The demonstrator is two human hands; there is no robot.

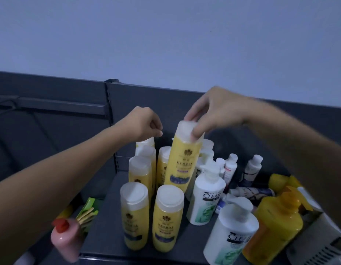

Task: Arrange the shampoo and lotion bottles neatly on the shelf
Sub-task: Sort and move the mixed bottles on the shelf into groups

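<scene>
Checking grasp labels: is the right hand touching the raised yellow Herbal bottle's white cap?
Touching. The head view shows the right hand with its fingers wrapped over the white cap of the raised yellow Herbal bottle, no gap visible.

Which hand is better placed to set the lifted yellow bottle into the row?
Right. The right hand already pinches the white cap of the raised yellow bottle; the left hand hangs loosely curled beside it, holding nothing.

Herbal bottles (134, 215) stand left on the shelf (108, 217), Clear pump bottles (206, 196) right of them.
</scene>
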